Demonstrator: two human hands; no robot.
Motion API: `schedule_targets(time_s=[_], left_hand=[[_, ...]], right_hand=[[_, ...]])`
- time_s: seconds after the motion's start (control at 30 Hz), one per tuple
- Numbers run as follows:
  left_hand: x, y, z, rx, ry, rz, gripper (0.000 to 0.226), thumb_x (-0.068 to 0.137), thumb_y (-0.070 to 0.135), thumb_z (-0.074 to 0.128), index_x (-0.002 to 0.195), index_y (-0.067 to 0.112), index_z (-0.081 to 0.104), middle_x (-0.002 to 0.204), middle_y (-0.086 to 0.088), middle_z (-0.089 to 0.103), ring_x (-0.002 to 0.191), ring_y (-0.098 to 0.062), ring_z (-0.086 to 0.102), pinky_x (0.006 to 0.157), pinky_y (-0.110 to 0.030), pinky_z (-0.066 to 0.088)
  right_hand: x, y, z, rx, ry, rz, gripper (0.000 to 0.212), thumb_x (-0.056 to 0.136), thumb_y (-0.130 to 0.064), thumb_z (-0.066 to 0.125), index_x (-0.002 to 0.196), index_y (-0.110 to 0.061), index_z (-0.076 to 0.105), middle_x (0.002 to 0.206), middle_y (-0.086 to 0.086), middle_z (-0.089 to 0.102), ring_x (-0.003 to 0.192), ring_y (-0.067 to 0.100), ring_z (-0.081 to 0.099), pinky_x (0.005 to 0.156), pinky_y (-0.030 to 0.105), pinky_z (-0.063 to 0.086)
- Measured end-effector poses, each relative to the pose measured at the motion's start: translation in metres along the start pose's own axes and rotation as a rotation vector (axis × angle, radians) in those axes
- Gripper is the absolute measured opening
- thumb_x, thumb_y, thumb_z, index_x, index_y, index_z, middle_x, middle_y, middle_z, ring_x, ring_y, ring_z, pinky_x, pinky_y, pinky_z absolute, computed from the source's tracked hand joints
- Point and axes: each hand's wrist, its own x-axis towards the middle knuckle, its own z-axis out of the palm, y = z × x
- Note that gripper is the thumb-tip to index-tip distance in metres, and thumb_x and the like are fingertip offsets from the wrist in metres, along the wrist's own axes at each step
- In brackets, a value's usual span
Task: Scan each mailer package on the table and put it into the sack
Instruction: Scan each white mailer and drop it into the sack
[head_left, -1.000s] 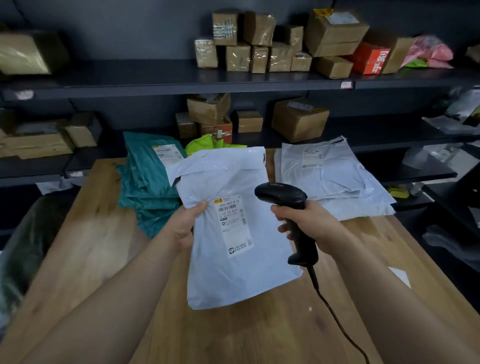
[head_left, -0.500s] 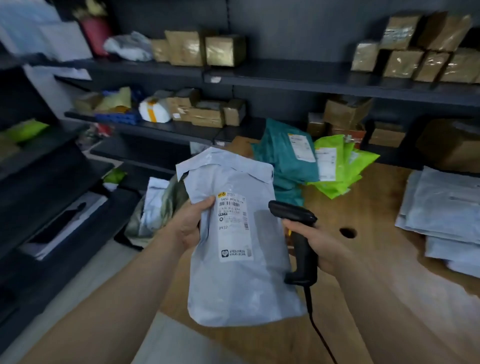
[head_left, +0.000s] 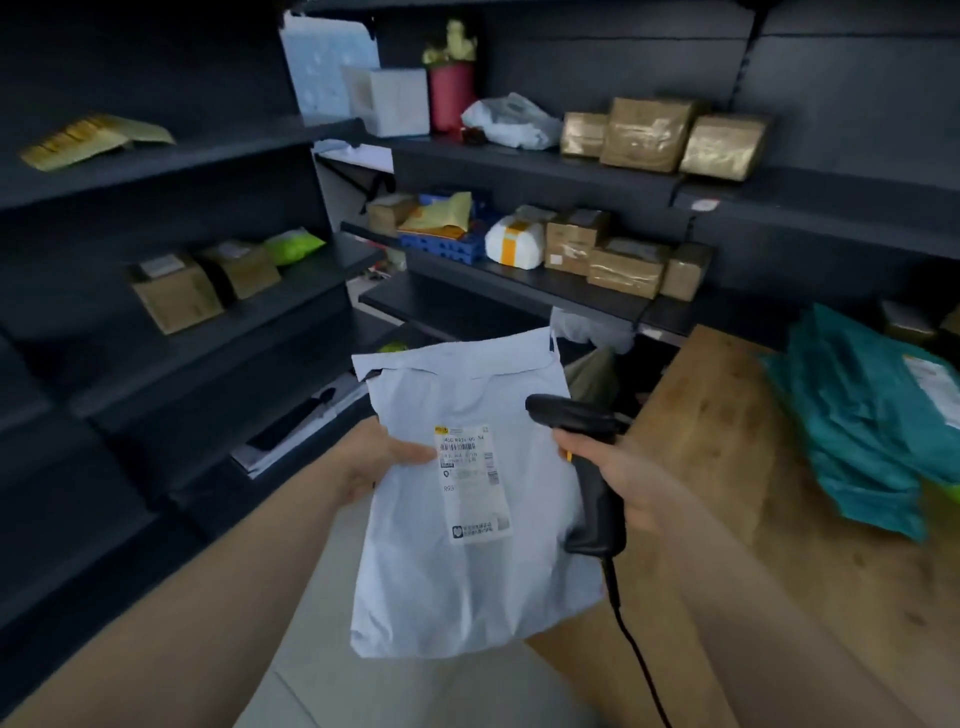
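My left hand (head_left: 382, 457) grips a white mailer package (head_left: 467, 582) by its left edge, thumb beside the printed label (head_left: 470, 483). The package hangs upright off the table's left end, above the floor. My right hand (head_left: 618, 478) holds a black corded barcode scanner (head_left: 587, 467) just right of the package, its head level with the label. Behind the package, part of a greenish sack (head_left: 592, 371) with white plastic inside shows at the table's far left corner. Teal mailers (head_left: 862, 431) lie piled on the wooden table (head_left: 727, 467) at right.
Dark shelving (head_left: 208, 332) stands close on the left and across the back, carrying cardboard boxes (head_left: 618, 260), a blue crate (head_left: 447, 244) and wrapped parcels. Pale floor (head_left: 405, 691) lies below the package. The scanner cable (head_left: 639, 660) trails down toward me.
My view has swung left, away from the table toward the shelves. Both hands moved left with the package and scanner, past the table's left edge. The grey mailer stack left the view.
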Motion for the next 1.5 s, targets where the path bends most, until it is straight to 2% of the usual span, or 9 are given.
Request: schedule_targets(time_s=[0.07,0.2,0.33,0.57,0.97,1.13,1.27,1.4,1.5], left_hand=[[0.017,0.001,-0.044,0.023,-0.011,-0.028,0.045,0.070,-0.001,0.081,0.111,0.011,0.068,0.108,-0.009,0.073,0.101,-0.032,0.069,0.094,-0.053,0.051],[0.059,0.005,-0.104,0.014,0.011,-0.042,0.058,0.063,0.005,0.086,0.115,0.013,0.065,0.110,-0.008,0.072,0.101,-0.032,0.069,0.092,-0.054,0.052],[0.115,0.010,-0.127,0.022,-0.038,-0.113,0.061,0.060,0.005,0.088,0.115,0.013,0.065,0.110,-0.008,0.072,0.100,-0.033,0.069,0.091,-0.053,0.053],[0.246,0.032,-0.106,0.099,0.055,-0.036,0.042,0.077,-0.004,0.074,0.116,0.007,0.063,0.108,-0.010,0.071,0.095,-0.031,0.069,0.088,-0.050,0.054],[0.451,0.042,-0.030,0.145,-0.034,-0.030,0.031,0.084,-0.001,0.068,0.112,0.009,0.061,0.102,-0.005,0.066,0.089,-0.023,0.064,0.079,-0.034,0.050],[0.522,0.002,-0.002,0.163,-0.148,-0.120,0.037,0.083,-0.004,0.066,0.119,0.005,0.061,0.115,-0.012,0.067,0.101,-0.029,0.065,0.093,-0.045,0.052],[0.564,-0.040,0.011,0.242,-0.220,-0.208,0.029,0.087,-0.003,0.062,0.115,0.005,0.059,0.107,-0.010,0.063,0.097,-0.027,0.061,0.088,-0.037,0.050],[0.601,-0.086,0.011,0.240,-0.296,-0.315,0.034,0.085,-0.001,0.067,0.118,-0.005,0.060,0.114,-0.018,0.066,0.103,-0.034,0.064,0.096,-0.048,0.050],[0.614,-0.117,0.009,0.288,-0.352,-0.307,0.035,0.083,0.001,0.069,0.117,-0.003,0.061,0.112,-0.017,0.067,0.105,-0.032,0.064,0.096,-0.047,0.050]], right_hand=[[0.024,-0.004,0.039,-0.007,0.003,0.006,0.023,0.083,-0.029,0.076,0.076,-0.009,0.069,0.073,0.001,0.068,0.065,0.011,0.065,0.063,0.019,0.049],[0.072,-0.002,0.087,-0.044,0.047,0.029,0.024,0.079,-0.033,0.079,0.079,-0.011,0.069,0.077,0.004,0.067,0.081,0.021,0.063,0.083,0.033,0.047],[0.122,-0.001,0.102,-0.045,0.147,0.065,0.027,0.081,-0.034,0.078,0.076,-0.010,0.067,0.078,0.003,0.068,0.078,0.020,0.063,0.071,0.028,0.046],[0.230,-0.003,0.080,0.001,0.282,0.167,0.036,0.078,-0.040,0.078,0.087,-0.005,0.074,0.092,0.008,0.072,0.096,0.028,0.066,0.093,0.040,0.049],[0.347,-0.011,0.025,0.105,0.532,0.232,0.031,0.083,-0.032,0.077,0.106,-0.013,0.069,0.103,0.007,0.070,0.099,0.026,0.065,0.096,0.042,0.050],[0.375,0.006,0.018,0.130,0.627,0.284,0.018,0.085,-0.029,0.076,0.094,-0.015,0.068,0.087,0.004,0.067,0.081,0.020,0.063,0.080,0.034,0.051],[0.398,0.029,0.030,0.159,0.717,0.329,0.020,0.082,-0.028,0.078,0.095,-0.015,0.070,0.097,0.008,0.073,0.092,0.027,0.069,0.090,0.045,0.056],[0.412,0.054,0.047,0.187,0.802,0.332,0.009,0.086,-0.020,0.074,0.083,-0.016,0.066,0.076,-0.001,0.067,0.067,0.011,0.062,0.054,0.016,0.050],[0.422,0.073,0.060,0.195,0.852,0.377,0.017,0.086,-0.021,0.074,0.074,-0.015,0.064,0.069,0.002,0.060,0.059,0.013,0.054,0.050,0.020,0.041]])
